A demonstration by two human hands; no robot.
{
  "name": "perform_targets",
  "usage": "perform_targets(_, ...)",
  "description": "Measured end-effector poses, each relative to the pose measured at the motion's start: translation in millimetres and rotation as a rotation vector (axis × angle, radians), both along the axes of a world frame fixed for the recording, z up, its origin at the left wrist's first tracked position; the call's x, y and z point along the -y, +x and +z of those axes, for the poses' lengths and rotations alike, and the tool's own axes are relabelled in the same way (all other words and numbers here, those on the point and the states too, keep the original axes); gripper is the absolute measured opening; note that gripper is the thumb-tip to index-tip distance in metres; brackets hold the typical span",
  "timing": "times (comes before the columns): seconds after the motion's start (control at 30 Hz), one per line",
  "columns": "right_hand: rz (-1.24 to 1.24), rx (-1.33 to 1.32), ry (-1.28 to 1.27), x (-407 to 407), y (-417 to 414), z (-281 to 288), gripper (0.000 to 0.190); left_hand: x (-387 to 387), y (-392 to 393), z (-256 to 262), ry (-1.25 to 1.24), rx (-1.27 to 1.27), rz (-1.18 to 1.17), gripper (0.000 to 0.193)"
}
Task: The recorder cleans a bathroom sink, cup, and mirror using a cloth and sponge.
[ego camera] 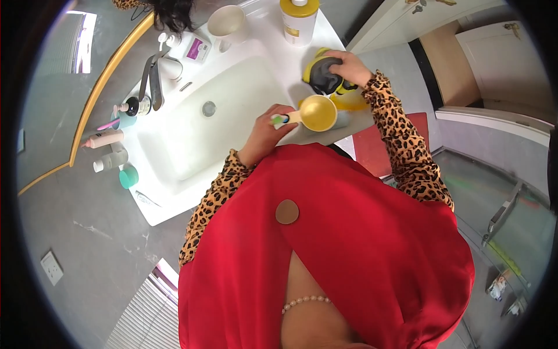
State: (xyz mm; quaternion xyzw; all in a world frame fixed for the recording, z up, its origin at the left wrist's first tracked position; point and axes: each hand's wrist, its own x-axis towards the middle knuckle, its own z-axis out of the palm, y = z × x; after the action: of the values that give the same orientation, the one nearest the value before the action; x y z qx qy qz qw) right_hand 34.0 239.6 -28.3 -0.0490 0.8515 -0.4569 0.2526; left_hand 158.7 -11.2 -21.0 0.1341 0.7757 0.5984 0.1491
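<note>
My left hand [271, 131] grips the pale handle of a round scoop-like cup [319, 114] with a yellow inside, at the front right corner of the white washbasin. A small green and white piece [279, 119] shows at the handle's end, by my fingers. Beyond the cup, my right hand [351, 69] holds a crumpled dark grey and yellow item [323, 74] from above, over the counter; its exact kind is unclear. Between that item and the counter edge lies something flat and yellow [351, 102], partly hidden by my right sleeve.
Left of my hands is the washbasin [174, 152] with its tap [153, 80]. A white mug [227, 27], a white pump bottle [198, 48] and a yellow-lidded bottle [299, 24] stand along the back. Several toiletry bottles line the left rim, near a teal jar [129, 177]. A cabinet door [414, 22] hangs open at right.
</note>
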Motion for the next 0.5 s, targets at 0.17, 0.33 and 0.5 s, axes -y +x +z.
perform_targets(0.17, -0.082, -0.201, -0.01, -40, -1, -30, 0.039, -31, 1, -9, 0.041, -0.086, -0.212, 0.022)
perform_targets(0.33, -0.205, -0.394, 0.277, -33, 11, -4, 0.04, -36, 2, -11, -0.01, 0.05, -0.366, 0.035)
perform_targets(0.5, -0.015, -0.346, 0.538, -19, 9, -15, 0.044, -31, -7, -9, -0.051, 0.053, -0.403, 0.049)
